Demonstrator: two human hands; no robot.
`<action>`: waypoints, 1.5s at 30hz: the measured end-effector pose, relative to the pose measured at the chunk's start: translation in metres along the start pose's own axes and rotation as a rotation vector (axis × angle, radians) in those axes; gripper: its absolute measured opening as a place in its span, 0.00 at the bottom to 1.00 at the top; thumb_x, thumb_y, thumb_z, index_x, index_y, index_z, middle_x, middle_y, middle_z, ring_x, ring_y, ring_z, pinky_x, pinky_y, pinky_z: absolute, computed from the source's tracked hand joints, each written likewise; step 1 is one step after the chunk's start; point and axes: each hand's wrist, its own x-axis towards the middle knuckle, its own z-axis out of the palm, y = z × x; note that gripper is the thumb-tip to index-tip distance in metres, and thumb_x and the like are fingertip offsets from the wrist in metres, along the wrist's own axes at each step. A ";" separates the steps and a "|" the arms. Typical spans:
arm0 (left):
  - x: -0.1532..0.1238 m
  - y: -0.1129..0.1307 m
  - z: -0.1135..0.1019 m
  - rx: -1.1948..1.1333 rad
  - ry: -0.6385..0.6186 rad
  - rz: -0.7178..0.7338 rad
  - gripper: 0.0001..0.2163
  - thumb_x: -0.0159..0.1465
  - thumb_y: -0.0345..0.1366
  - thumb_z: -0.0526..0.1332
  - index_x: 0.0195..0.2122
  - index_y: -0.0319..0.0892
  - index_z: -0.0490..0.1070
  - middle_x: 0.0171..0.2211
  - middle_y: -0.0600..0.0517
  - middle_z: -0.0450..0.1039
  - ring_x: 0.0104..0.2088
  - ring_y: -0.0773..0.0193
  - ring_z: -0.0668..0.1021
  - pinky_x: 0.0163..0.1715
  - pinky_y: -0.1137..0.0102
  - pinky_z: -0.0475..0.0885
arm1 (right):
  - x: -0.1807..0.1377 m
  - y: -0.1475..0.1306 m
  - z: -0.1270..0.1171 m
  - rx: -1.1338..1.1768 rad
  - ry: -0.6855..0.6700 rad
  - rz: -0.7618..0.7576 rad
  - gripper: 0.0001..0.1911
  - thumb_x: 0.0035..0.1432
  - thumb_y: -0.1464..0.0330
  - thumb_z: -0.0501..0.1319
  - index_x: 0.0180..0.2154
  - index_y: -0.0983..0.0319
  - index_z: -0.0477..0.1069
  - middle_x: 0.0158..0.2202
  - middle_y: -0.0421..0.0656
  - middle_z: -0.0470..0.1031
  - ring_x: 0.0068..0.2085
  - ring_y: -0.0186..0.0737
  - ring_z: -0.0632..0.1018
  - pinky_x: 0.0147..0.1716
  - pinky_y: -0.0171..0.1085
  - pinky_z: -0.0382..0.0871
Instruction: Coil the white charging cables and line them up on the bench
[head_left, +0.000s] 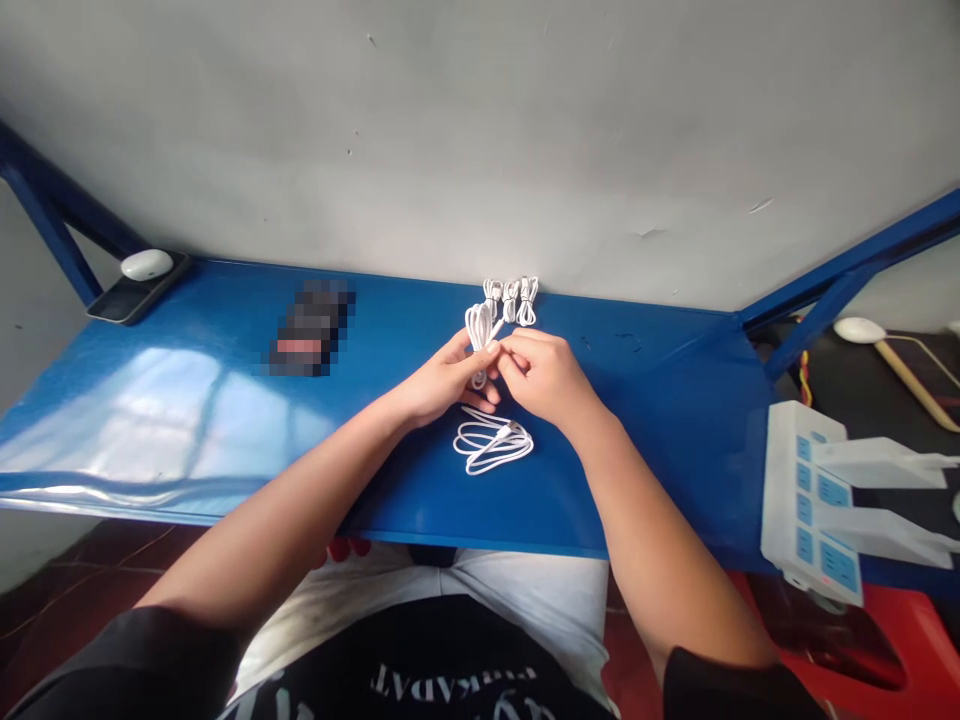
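A white cable (480, 322), wound into a bundle, is gripped in my left hand (442, 383) between thumb and fingers. Its loops stick up above the thumb and a short part shows below. Pressed up against the left thumb, my right hand (549, 375) has its fingers closed in a pinch at the side of the bundle; what lies between those fingertips is hidden. Just below my hands a second white cable (493, 440) lies loosely coiled on the blue table (480, 515). Behind them, against the wall, rest three bundled white cables (511, 300).
At the left are a dark, pixelated object (309, 325) and a black phone-like slab (139, 290) with a white rounded piece (147, 264). A white power strip (810, 500) with plugs stands at the right edge. Blue frame bars (847, 280) flank the table; a grey wall (480, 150) backs it.
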 end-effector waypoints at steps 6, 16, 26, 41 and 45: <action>-0.001 0.009 -0.017 -0.236 -0.189 -0.170 0.16 0.65 0.38 0.68 0.52 0.47 0.70 0.44 0.47 0.77 0.43 0.57 0.83 0.43 0.60 0.80 | -0.001 0.002 -0.007 0.099 -0.057 -0.006 0.13 0.66 0.73 0.56 0.28 0.61 0.71 0.29 0.42 0.75 0.31 0.37 0.74 0.34 0.37 0.65; -0.003 0.017 -0.020 -0.243 -0.251 -0.187 0.14 0.65 0.36 0.67 0.51 0.44 0.72 0.39 0.48 0.77 0.40 0.58 0.84 0.42 0.61 0.80 | -0.002 -0.001 -0.004 0.220 0.015 0.054 0.14 0.67 0.66 0.58 0.28 0.60 0.72 0.26 0.40 0.74 0.26 0.35 0.69 0.28 0.36 0.62; 0.000 0.010 -0.015 -0.150 -0.144 -0.054 0.14 0.62 0.36 0.70 0.48 0.43 0.74 0.42 0.46 0.79 0.42 0.60 0.83 0.47 0.64 0.77 | -0.001 0.001 -0.006 0.187 0.027 0.058 0.15 0.65 0.67 0.59 0.25 0.60 0.71 0.24 0.39 0.70 0.25 0.34 0.68 0.27 0.36 0.60; 0.005 0.003 -0.007 0.147 0.080 0.271 0.15 0.57 0.39 0.74 0.42 0.36 0.80 0.39 0.45 0.81 0.41 0.59 0.80 0.45 0.65 0.73 | 0.002 -0.001 0.002 0.934 -0.080 0.695 0.15 0.55 0.60 0.68 0.24 0.62 0.73 0.17 0.33 0.55 0.17 0.27 0.55 0.15 0.32 0.49; 0.003 0.007 -0.006 0.112 0.072 0.248 0.15 0.56 0.38 0.75 0.41 0.36 0.81 0.38 0.45 0.81 0.41 0.59 0.80 0.44 0.67 0.72 | 0.003 0.000 -0.001 1.009 -0.146 0.727 0.17 0.55 0.58 0.70 0.24 0.63 0.73 0.17 0.33 0.57 0.18 0.26 0.56 0.14 0.31 0.52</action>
